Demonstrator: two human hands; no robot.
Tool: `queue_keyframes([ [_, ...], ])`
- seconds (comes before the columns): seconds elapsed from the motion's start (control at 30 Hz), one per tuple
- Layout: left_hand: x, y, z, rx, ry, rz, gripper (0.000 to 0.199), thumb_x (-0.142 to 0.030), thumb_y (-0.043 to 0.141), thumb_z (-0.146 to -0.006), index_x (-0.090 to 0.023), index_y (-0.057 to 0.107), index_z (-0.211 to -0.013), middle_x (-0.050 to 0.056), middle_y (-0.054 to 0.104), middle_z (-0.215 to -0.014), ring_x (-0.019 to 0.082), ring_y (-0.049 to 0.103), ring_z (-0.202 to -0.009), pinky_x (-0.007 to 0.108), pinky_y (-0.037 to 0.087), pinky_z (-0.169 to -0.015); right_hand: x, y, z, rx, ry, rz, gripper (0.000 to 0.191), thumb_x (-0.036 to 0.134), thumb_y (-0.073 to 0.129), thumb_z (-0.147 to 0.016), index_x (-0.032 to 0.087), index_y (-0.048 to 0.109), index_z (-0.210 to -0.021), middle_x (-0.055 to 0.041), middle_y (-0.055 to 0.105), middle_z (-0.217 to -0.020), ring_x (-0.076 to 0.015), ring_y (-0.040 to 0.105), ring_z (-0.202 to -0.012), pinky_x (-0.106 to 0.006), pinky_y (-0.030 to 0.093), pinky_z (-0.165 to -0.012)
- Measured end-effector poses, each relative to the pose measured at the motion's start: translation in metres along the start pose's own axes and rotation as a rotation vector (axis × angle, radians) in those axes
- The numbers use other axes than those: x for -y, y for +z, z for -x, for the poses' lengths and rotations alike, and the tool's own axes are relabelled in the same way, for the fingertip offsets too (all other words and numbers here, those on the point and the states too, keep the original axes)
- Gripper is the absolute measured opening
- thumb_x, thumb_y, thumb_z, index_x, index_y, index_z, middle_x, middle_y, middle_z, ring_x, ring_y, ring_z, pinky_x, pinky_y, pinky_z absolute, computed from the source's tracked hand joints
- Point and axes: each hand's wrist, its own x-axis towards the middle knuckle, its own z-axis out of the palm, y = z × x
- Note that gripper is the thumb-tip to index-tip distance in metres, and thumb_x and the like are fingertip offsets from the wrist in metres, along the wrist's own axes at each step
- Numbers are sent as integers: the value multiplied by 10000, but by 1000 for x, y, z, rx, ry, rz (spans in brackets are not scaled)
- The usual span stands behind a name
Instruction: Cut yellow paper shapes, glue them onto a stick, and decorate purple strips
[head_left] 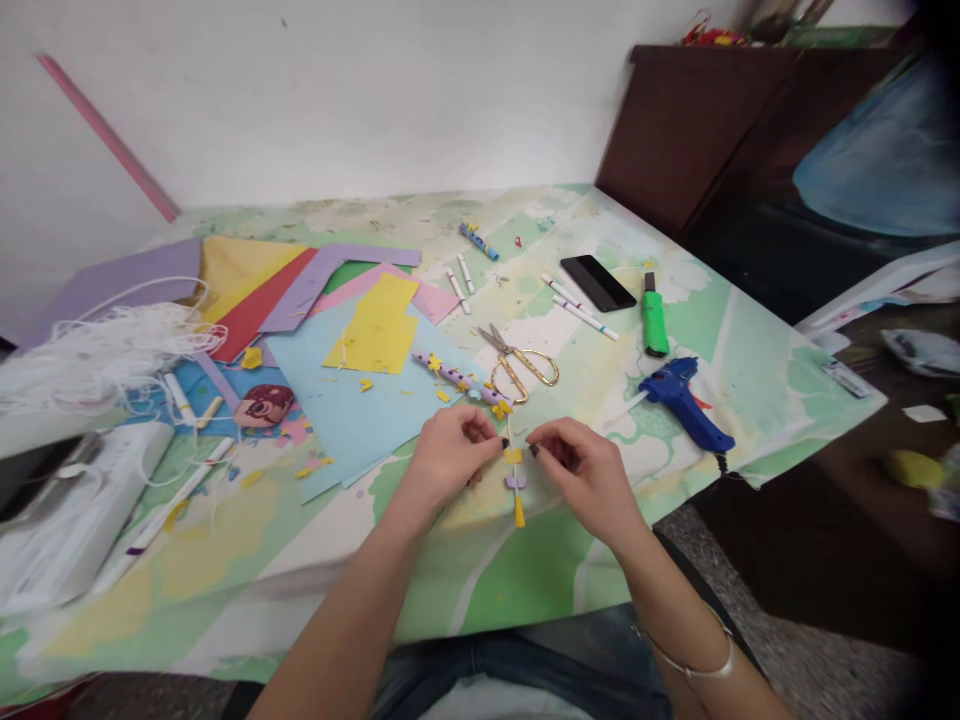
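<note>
A string (518,497) with small yellow and purple pieces runs down toward the table's front edge from a spotted purple stick (454,374) with yellow flowers. My left hand (457,450) is at the string's left, thumb and forefinger closed at the upper yellow piece (513,456). On the right side of the string, my right hand (581,470) has its thumb and forefinger close together; whether anything is between them is too small to tell. Gold-handled scissors (517,362) lie open just beyond my hands.
Coloured paper sheets (375,325), white string (112,345) and a white power strip (90,510) lie left. A blue glue gun (686,402), green lighter (654,318), black phone (598,282) and markers (585,317) lie right. A blue decorated stick (478,242) lies far back.
</note>
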Motion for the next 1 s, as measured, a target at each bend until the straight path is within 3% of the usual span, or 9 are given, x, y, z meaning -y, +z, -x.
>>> queue_keyframes([
  [0.23,12,-7,16,-112,86,215,140,-284,618,-686,-168,541,-702,-51,522,-566,54,443,-439,169,347,-406,-6,9,16,-25,-289,144,238,146,464,-859,197,657,-989,-72,558,-819,-178,525,-783,-307,444,-668],
  [0.5,29,-33,44,-323,119,111,177,-353,614,-713,-183,567,-709,-44,524,-573,70,446,-484,174,369,-441,-2,10,14,23,-303,245,207,145,460,-862,168,645,-952,-81,525,-808,-187,503,-770,-326,450,-671],
  [0.6,34,-50,49,-424,141,-4,169,-356,607,-717,-194,602,-762,-19,585,-654,95,506,-544,194,412,-488,2,3,18,83,-320,226,229,209,505,-858,187,602,-1064,-95,535,-896,-208,519,-852,-350,471,-743],
  [0.73,37,-80,49,-690,170,-177,165,-341,599,-725,-205,624,-813,-7,622,-715,114,552,-588,219,450,-562,-1,2,28,179,-354,288,709,382,712,-703,186,415,-1316,-148,489,-1115,-289,481,-1023,-445,466,-859],
  [0.8,38,-97,43,-792,202,-277,151,-329,574,-743,-210,623,-821,-4,630,-738,120,563,-601,236,457,-600,-5,6,31,169,-357,339,791,326,733,-686,183,344,-1360,-158,471,-1147,-302,468,-1046,-473,459,-875],
  [0.87,38,-112,34,-775,215,-415,140,-297,552,-753,-212,621,-839,1,643,-778,128,577,-618,262,460,-648,-9,12,32,118,-368,355,708,227,683,-735,185,334,-1349,-155,472,-1138,-289,472,-1044,-465,464,-873],
  [1.0,38,-131,8,-613,170,-662,170,-242,585,-711,-195,617,-871,27,657,-864,160,603,-660,306,457,-683,-12,17,31,26,-439,306,429,172,588,-812,182,435,-1214,-133,489,-1058,-245,504,-982,-397,492,-812],
])
